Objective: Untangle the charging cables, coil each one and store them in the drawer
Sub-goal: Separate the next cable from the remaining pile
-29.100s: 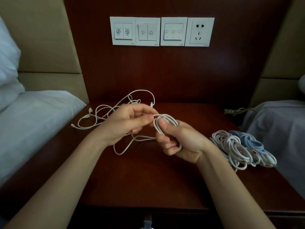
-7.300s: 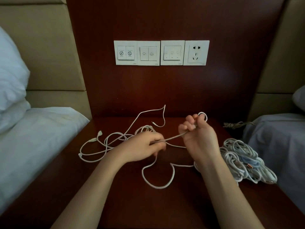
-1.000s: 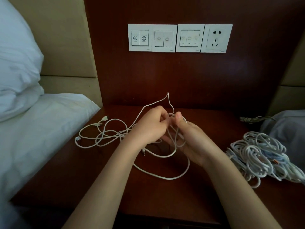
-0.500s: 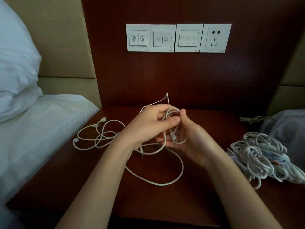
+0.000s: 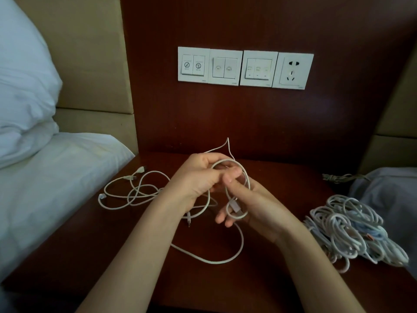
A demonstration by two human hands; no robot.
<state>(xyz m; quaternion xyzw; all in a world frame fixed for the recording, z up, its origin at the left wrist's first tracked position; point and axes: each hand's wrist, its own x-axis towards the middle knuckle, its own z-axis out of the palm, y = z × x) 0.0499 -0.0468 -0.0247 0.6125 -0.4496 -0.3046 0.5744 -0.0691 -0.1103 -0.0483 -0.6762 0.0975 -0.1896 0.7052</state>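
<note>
Over the middle of the dark wooden nightstand (image 5: 259,288) both hands work one white charging cable (image 5: 214,259). My left hand (image 5: 198,179) pinches the cable at the top of a small loop. That loop lies around the fingers of my right hand (image 5: 250,204), whose thumb presses on it; the cable's plug hangs against the palm. The rest of the cable trails in a big curve on the wood. A loose tangle of white cables (image 5: 135,188) lies to the left. The drawer is not in view.
A pile of coiled white and blue cables (image 5: 352,229) sits at the nightstand's right edge. Beds with white bedding (image 5: 45,188) flank both sides. A row of switches and a wall socket (image 5: 246,67) is on the panel behind.
The loop on my right fingers has grown by another turn and the plug now rests on the palm. The slack on the table has shortened. The camera has tilted down slightly.
</note>
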